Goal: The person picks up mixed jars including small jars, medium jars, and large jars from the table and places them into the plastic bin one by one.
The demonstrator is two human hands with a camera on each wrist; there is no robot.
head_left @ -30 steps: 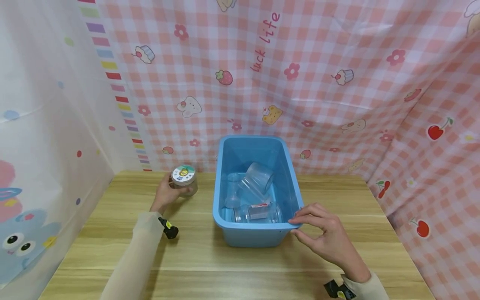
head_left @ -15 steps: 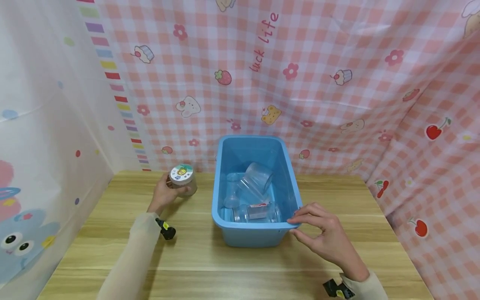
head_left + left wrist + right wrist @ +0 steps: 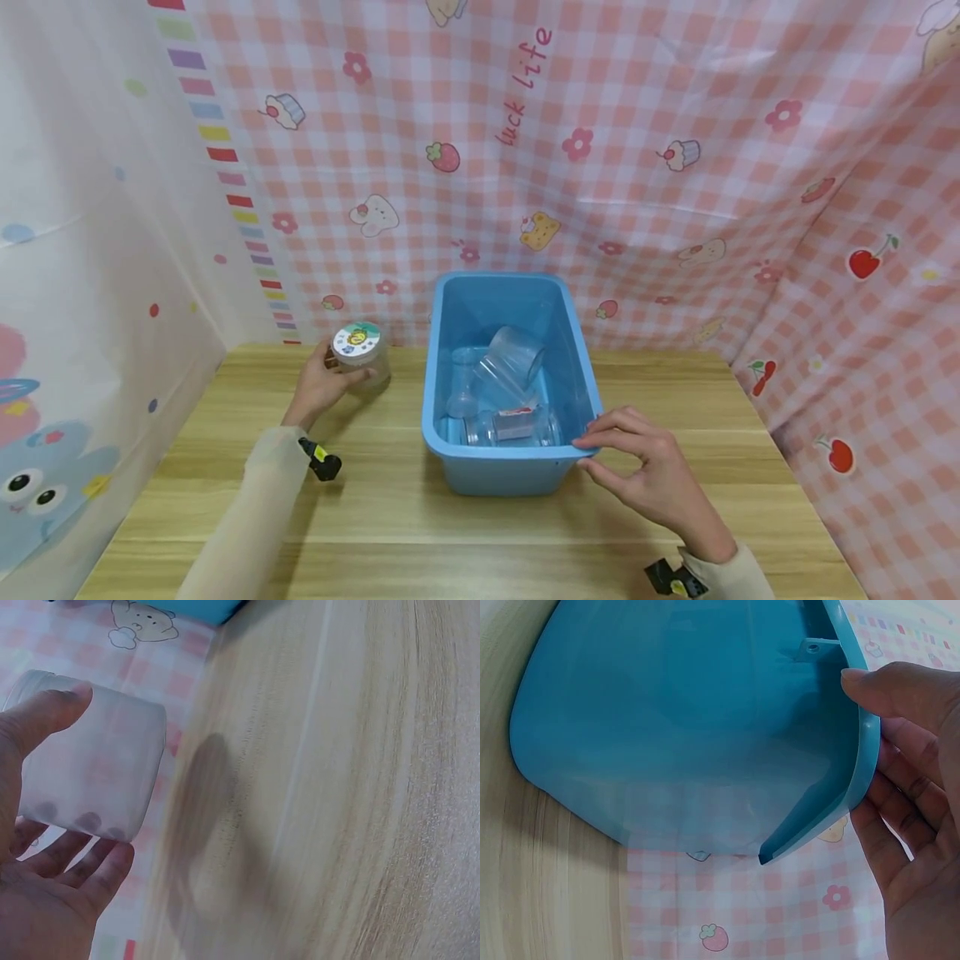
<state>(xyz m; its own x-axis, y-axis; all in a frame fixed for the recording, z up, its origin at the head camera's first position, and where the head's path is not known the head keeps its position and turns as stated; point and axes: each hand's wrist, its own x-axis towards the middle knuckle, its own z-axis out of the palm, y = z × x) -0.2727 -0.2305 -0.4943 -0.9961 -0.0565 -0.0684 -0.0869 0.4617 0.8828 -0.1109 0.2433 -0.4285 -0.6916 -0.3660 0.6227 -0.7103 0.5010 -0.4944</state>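
My left hand (image 3: 317, 390) grips a clear plastic jar (image 3: 367, 371) with a white and green printed lid, left of the blue plastic bin (image 3: 429, 375). In the left wrist view the thumb lies along one side of the jar (image 3: 97, 765) and the fingertips show on the opposite side. With my right hand (image 3: 652, 467) I pinch the bin's near right corner. The right wrist view has the thumb under the rim (image 3: 868, 742) and the fingers on its other side. Inside the bin lie a labelled clear jar (image 3: 514, 425) and a clear cup-like container (image 3: 517, 354).
More clear plastic pieces (image 3: 462, 400) lie along the bin's left side. Everything rests on a wood-grain table (image 3: 375, 517). A pink checked cloth (image 3: 480, 200) hangs behind and to the right; a white printed sheet (image 3: 112, 275) hangs on the left.
My left hand has shifted slightly left with the jar, whose lid now sits a little higher in the head view. The right hand keeps its hold on the bin rim.
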